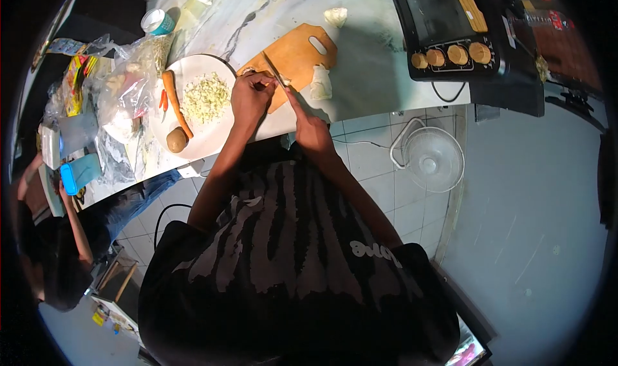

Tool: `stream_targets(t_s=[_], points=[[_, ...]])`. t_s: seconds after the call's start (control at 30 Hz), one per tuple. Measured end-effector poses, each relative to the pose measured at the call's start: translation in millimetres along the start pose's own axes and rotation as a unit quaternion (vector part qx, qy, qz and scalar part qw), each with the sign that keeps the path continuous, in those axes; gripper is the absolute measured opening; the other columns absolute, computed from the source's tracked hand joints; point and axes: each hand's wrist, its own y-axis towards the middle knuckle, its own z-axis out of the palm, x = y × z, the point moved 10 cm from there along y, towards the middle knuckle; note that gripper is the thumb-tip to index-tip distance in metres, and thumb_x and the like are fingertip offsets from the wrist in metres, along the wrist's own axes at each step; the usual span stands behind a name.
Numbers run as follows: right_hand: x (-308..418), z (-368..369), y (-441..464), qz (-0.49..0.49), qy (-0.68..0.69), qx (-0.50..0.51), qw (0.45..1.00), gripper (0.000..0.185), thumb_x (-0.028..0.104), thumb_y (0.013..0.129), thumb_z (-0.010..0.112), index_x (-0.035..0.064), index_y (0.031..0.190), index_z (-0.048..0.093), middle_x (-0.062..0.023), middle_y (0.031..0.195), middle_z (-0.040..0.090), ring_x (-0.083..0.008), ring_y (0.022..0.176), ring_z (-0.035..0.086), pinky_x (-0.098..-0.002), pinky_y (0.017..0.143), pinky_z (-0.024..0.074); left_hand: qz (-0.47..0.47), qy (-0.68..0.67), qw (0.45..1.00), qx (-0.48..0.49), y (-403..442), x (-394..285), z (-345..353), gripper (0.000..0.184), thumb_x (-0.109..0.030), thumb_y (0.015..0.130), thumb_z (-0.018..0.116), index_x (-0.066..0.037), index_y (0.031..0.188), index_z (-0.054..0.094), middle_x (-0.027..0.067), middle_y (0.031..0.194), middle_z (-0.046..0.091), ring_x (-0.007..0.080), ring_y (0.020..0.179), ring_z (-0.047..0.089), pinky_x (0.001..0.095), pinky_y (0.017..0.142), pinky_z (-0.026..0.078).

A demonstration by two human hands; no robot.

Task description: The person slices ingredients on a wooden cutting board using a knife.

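Note:
My right hand (pixel 311 133) is closed on a knife (pixel 273 67), whose blade slants up and left over the wooden cutting board (pixel 293 50). My left hand (pixel 250 99) is at the board's near left edge, fingers pinched together close to the blade. What they pinch is too small and covered to make out. A pale bit lies by the blade. On the board's right edge rests a pale cabbage piece (pixel 320 83). To the left, a white plate (pixel 219 137) holds chopped pale-green vegetable (pixel 207 98), a carrot (pixel 172 99), red chillies (pixel 163 102) and a round brown potato (pixel 176 140).
Another pale piece (pixel 335 17) lies beyond the board. A black toaster oven (pixel 444 34) stands at the right. Plastic bags (pixel 132 70) and a white-and-teal tub (pixel 158 22) crowd the left. A fan (pixel 428 160) is on the floor; another person (pixel 61 256) is far left.

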Motion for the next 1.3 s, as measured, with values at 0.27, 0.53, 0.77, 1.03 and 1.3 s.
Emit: stream_targets(t_s=[0.27, 0.53, 0.77, 1.03, 1.3], points=[[-6, -4, -12, 0.052, 0.135, 0.039, 0.989, 0.064, 0.008, 0.098, 0.046, 0.0225, 0.158, 0.029, -0.0272, 0.076, 0.062, -0.0490, 0.070, 0.061, -0.0547, 0.066, 0.0471, -0.069, 0.027, 0.997, -0.010, 0, 3, -1, 0.017, -0.016, 0.075, 0.078, -0.007, 0.090, 0.076, 0.0071, 0.075, 0.069, 0.0224, 0.067, 0.066, 0.0345, 0.064, 0.052], [-25, -15, -4, 0.158, 0.221, 0.063, 0.960, 0.055, 0.008, 0.104, 0.040, 0.0175, 0.157, 0.030, -0.0272, 0.132, 0.057, -0.0467, 0.106, 0.061, -0.0451, 0.088, 0.0500, 0.178, 0.166, 0.969, 0.045, -7, -51, 15, 0.022, -0.018, 0.080, 0.076, -0.011, 0.101, 0.077, 0.0075, 0.090, 0.064, 0.0276, 0.093, 0.059, 0.0397, 0.079, 0.052], [-18, -15, -6, 0.011, 0.199, -0.035, 0.979, 0.058, 0.008, 0.101, 0.042, 0.0188, 0.157, 0.029, -0.0232, 0.143, 0.050, -0.0491, 0.111, 0.057, -0.0521, 0.093, 0.0482, 0.152, 0.133, 0.979, 0.022, -5, -34, 15, 0.018, -0.016, 0.086, 0.073, -0.007, 0.101, 0.078, 0.0075, 0.092, 0.066, 0.0286, 0.092, 0.058, 0.0388, 0.080, 0.051], [-11, -15, -7, 0.045, 0.193, -0.002, 0.980, 0.058, 0.007, 0.101, 0.043, 0.0199, 0.156, 0.030, -0.0275, 0.136, 0.054, -0.0503, 0.111, 0.057, -0.0525, 0.094, 0.0475, 0.195, 0.107, 0.975, 0.000, -8, -36, 13, 0.021, -0.011, 0.088, 0.071, -0.006, 0.107, 0.076, 0.0086, 0.098, 0.067, 0.0296, 0.095, 0.058, 0.0391, 0.084, 0.049], [-15, -9, -4, 0.084, 0.147, 0.043, 0.985, 0.054, 0.006, 0.102, 0.042, 0.0178, 0.154, 0.035, -0.0205, 0.141, 0.053, -0.0452, 0.118, 0.055, -0.0483, 0.095, 0.0483, 0.140, 0.070, 0.988, 0.007, -2, -24, 13, 0.017, -0.015, 0.084, 0.077, -0.005, 0.098, 0.079, 0.0082, 0.098, 0.070, 0.0286, 0.091, 0.059, 0.0370, 0.080, 0.049]])
